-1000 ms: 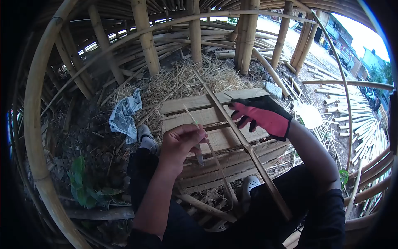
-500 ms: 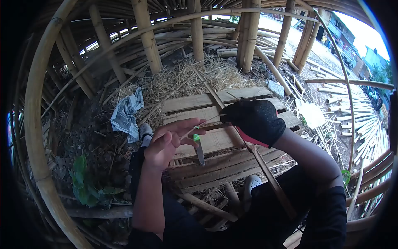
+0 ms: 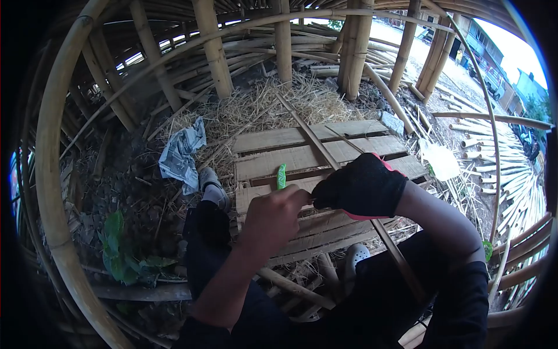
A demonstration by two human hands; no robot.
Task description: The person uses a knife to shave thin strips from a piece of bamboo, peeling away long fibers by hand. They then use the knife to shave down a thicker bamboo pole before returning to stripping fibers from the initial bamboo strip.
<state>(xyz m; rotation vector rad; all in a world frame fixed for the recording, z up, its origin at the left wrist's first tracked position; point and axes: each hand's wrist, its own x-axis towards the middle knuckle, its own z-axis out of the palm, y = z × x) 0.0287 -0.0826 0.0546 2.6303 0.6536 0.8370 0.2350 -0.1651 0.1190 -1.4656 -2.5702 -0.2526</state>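
Observation:
My bare left hand (image 3: 272, 218) is closed in a fist around a knife with a green handle (image 3: 281, 176), whose end sticks up above the knuckles. My right hand (image 3: 360, 187), in a black glove with a pink palm, is curled shut right beside it, the two hands touching. A long bamboo strip (image 3: 314, 139) runs from the straw at the back, under the glove, down across my lap. The glove hides its grip on the strip and the knife blade.
A wooden pallet (image 3: 273, 139) lies under my hands, with my shoes (image 3: 210, 185) at its edge. Crumpled newspaper (image 3: 183, 152) and a green plant (image 3: 119, 256) are at left. Upright bamboo poles (image 3: 214, 52), a bent bamboo hoop (image 3: 55, 192) and split bamboo piles (image 3: 517, 174) surround me.
My hands have come together and dropped lower toward my lap. The left fingers closed into a fist, the knife's green handle now points up, and the thin sliver is out of sight.

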